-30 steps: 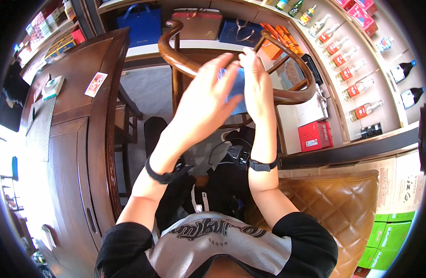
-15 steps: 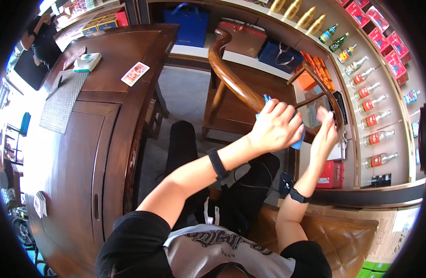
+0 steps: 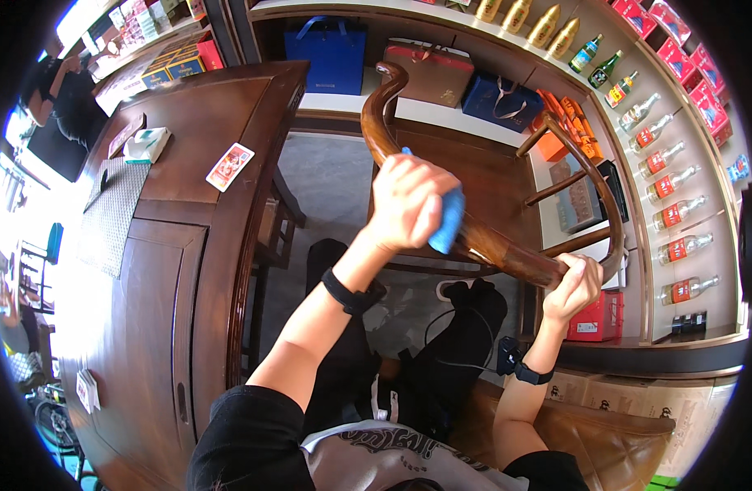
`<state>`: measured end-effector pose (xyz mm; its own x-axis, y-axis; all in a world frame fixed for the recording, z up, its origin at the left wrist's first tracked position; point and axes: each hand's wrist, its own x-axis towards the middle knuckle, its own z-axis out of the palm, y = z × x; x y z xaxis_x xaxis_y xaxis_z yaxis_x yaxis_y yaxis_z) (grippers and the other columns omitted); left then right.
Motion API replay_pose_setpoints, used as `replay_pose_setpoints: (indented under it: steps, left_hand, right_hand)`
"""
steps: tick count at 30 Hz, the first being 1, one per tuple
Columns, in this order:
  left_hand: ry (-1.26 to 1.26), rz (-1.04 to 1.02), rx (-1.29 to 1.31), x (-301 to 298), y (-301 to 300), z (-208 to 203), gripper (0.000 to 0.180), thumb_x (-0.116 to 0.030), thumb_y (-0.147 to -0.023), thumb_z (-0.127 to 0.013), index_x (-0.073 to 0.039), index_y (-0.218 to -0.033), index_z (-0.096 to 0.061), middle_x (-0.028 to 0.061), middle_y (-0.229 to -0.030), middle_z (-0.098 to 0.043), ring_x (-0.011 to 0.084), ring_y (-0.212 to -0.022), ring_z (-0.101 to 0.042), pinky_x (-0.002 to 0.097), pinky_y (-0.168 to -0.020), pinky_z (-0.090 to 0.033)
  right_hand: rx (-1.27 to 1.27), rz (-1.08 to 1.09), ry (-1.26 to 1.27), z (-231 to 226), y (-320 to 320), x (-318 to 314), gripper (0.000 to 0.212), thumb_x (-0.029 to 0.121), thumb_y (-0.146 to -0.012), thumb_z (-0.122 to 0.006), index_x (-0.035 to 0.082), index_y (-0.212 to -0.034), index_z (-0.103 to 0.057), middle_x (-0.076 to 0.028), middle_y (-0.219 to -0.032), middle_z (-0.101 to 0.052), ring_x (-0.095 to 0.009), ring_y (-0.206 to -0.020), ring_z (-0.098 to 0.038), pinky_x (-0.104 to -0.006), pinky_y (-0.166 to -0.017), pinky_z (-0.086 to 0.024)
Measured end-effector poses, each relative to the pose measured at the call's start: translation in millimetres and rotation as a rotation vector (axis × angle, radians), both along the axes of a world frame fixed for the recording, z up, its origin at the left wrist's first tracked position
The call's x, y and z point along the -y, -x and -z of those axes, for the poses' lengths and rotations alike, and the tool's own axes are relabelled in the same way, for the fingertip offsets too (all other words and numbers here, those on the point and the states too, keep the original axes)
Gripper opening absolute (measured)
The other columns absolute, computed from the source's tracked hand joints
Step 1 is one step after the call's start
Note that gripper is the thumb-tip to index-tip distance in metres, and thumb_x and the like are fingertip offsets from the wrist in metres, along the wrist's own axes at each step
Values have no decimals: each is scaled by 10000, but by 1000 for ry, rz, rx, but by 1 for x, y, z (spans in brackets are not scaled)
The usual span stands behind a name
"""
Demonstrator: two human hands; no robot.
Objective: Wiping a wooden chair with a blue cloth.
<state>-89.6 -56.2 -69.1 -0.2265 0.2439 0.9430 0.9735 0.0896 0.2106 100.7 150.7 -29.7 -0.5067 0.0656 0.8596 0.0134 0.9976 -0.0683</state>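
A brown wooden chair (image 3: 494, 243) with a curved top rail stands in front of me. My left hand (image 3: 410, 200) is closed around a blue cloth (image 3: 449, 221) and presses it onto the rail, left of the rail's middle. Part of the cloth hangs out beside my fingers; the rest is hidden under my palm. Farther right, my right hand (image 3: 574, 285) is closed around the same rail near its bend. Its fingers wrap over the wood, and no cloth shows there.
A dark wooden table (image 3: 159, 278) fills the left side, with a playing card (image 3: 230, 167) and a tissue pack (image 3: 148, 145) on it. Shelves with glass bottles (image 3: 679, 213) line the right. Gift bags (image 3: 325, 61) stand behind the chair. A brown padded seat (image 3: 613, 442) is below.
My left hand has slid left along the rail with the blue cloth. My right hand, raised and off the rail before, has come down and taken hold of it.
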Motion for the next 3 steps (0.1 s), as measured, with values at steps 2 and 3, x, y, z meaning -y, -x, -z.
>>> replay_pose_setpoints:
  steps: [2, 3]
  left_hand:
    - [61, 48, 83, 12, 24, 5, 245, -211, -795, -462, -62, -900, -625, 80, -886, -634, 232, -827, -585, 390, -823, -401]
    - [82, 76, 126, 17, 35, 6, 249, -217, -805, -455, -64, -901, -626, 84, -892, -638, 234, -849, -584, 386, -841, -393]
  right_hand:
    - [0, -21, -17, 2, -1, -2, 329, 170, -927, -380, 38, -719, -598, -82, -624, -584, -256, -592, -555, -371, -639, -407]
    - [2, -17, 1, 2, -1, -1, 337, 180, -931, -380, 43, -712, -597, -81, -626, -587, -259, -595, -559, -371, -645, -410]
